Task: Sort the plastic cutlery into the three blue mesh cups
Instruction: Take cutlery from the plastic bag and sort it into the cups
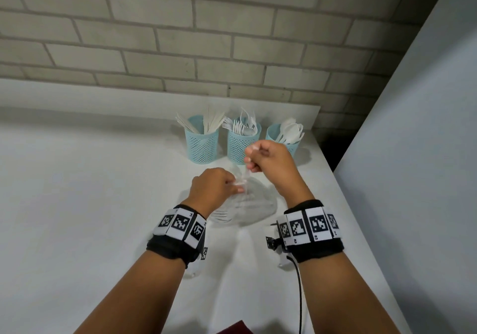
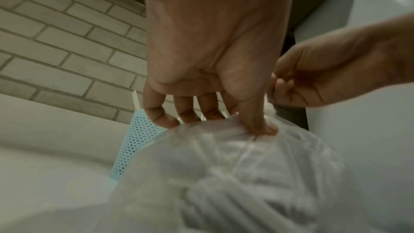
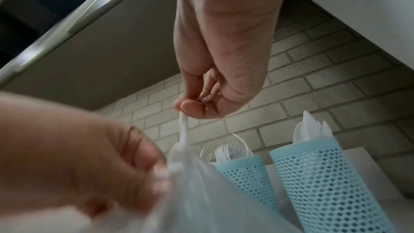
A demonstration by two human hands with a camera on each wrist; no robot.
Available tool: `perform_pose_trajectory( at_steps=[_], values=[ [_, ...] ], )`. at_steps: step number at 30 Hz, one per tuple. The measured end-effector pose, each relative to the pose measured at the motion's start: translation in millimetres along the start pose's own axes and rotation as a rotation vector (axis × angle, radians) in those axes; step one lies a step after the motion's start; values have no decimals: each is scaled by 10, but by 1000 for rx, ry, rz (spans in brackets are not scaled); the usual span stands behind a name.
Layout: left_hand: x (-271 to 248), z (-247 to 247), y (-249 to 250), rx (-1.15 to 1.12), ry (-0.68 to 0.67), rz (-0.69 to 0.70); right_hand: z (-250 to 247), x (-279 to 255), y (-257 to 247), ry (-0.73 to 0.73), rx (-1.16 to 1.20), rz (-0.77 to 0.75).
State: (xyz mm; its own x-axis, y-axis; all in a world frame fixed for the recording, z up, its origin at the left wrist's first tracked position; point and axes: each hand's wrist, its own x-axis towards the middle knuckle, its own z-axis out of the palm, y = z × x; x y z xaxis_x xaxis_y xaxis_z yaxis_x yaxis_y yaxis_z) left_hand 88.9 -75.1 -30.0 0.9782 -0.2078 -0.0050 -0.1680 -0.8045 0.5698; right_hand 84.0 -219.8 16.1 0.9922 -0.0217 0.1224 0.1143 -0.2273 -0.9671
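Clear plastic bag (image 1: 247, 202) of white cutlery is seen lying on the white desk (image 1: 90, 191), just in front of the three blue mesh cups. Fork tines are visible through the bag at its near-left edge; the rest of the contents are too blurred to sort by type.

Bag's twisted neck (image 3: 182, 130) is pinched at the top by the right hand (image 1: 271, 160), fingers (image 3: 190, 107) curled shut on it and held above the bag. Lower down, where the neck meets the bag, the plastic is gripped by the left hand (image 1: 214, 186), fingers (image 2: 262, 127) closed on it.

Cups are lined up at the back of the desk near the brick wall (image 1: 180, 37): left cup (image 1: 202, 142) is loaded with knives, middle cup (image 1: 241, 145) with forks, right cup (image 1: 280, 137) with spoons, partly hidden behind the right hand.

Marker bands are worn on both wrists; a cable (image 1: 299, 295) is seen running from the right one.
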Motion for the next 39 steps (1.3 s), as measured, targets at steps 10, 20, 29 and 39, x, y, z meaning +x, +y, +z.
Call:
perform_pose_trajectory(
  at_steps=[10, 20, 29, 39],
  values=[
    [-19, -64, -56, -164, 115, 56, -335, 1, 15, -174, -441, 316],
    [-17, -22, -63, -342, 142, 59, -64, -28, 374, -200, -540, 92],
    [-27, -256, -280, -373, 199, 65, -385, -86, 422, -94, -226, 118],
    [-42, -313, -214, -454, 268, 66, -213, -96, 346, -15, -64, 48]
  ],
)
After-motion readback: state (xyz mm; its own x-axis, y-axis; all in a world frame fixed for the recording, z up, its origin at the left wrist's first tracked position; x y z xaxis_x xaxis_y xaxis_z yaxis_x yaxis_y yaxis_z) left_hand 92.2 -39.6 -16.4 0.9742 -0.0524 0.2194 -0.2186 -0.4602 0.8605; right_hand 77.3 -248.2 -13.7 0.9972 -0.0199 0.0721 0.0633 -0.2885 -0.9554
